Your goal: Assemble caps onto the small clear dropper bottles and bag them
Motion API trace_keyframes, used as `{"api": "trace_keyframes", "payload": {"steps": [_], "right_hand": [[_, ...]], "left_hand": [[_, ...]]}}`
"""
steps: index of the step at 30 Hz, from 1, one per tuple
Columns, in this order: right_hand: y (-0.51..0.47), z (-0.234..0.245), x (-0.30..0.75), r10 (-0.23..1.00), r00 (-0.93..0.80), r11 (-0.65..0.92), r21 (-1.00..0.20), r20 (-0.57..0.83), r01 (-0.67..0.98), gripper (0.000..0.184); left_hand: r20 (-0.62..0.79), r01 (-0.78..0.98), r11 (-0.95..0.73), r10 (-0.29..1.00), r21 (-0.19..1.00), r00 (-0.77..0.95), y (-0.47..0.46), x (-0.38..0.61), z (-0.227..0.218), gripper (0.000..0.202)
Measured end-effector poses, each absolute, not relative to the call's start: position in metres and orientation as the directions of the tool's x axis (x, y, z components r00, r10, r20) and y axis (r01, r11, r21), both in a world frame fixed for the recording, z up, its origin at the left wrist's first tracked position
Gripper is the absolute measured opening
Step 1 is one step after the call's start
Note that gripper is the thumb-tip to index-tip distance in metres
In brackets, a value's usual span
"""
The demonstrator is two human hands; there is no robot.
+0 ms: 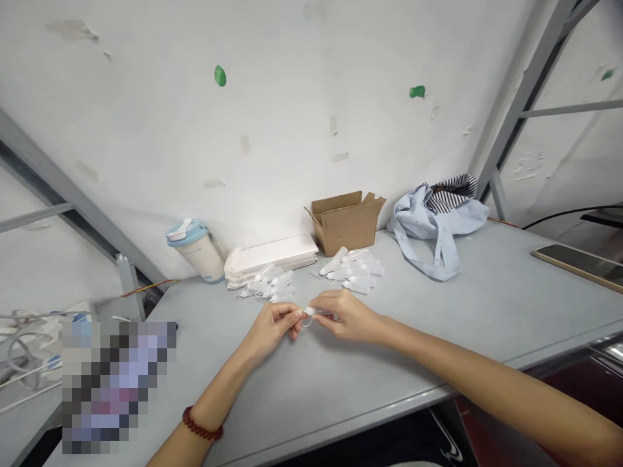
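Both my hands meet above the middle of the grey table [487, 305]. My right hand [348, 316] pinches a small clear plastic vial [317, 312] with a white end. My left hand [272, 326], with a red bead bracelet on its wrist, pinches the white tip and a thin loop hanging from it. Behind my hands lie two heaps of the same vials: the left heap [270, 285] and the right heap [355, 267].
At the back stand a lidded cup [195, 250], a stack of white flat packs [272, 257], an open cardboard box [346, 220] and a light blue cloth bag [438, 220]. A phone [579, 263] lies at the right edge. Metal frame bars rise on both sides.
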State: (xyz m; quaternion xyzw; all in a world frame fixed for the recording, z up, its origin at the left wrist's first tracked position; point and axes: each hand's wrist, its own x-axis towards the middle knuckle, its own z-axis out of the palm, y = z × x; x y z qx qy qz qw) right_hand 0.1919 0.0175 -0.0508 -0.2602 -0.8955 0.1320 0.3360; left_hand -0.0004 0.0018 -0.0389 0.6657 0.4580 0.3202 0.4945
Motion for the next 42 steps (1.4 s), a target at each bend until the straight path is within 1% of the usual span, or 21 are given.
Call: {"api": "trace_keyframes", "payload": {"steps": [10,20,28,36,42], "right_hand": [[0.016,-0.051,0.191,0.56,-0.644,0.825,-0.427,0.522,0.371,0.015],[0.015,-0.051,0.19,0.562,-0.654,0.82,-0.441,0.506,0.364,0.015],[0.018,-0.047,0.193,0.541,-0.641,0.836,-0.431,0.544,0.34,0.017],[0.023,-0.035,0.199,0.504,-0.616,0.855,-0.448,0.605,0.26,0.016],[0.023,-0.033,0.2,0.513,-0.612,0.85,-0.453,0.601,0.268,0.017]], "left_hand": [[-0.025,0.25,-0.077,0.924,0.965,0.381,0.002,-0.002,-0.045,0.028],[-0.026,0.247,-0.078,0.92,0.966,0.391,0.0,-0.002,-0.044,0.031],[-0.009,0.239,-0.089,0.924,0.967,0.382,0.001,-0.001,-0.04,0.028],[0.06,0.245,-0.164,0.922,0.955,0.383,0.002,-0.005,-0.029,0.025],[0.069,0.233,-0.17,0.92,0.958,0.386,0.004,-0.01,-0.032,0.023]]}}
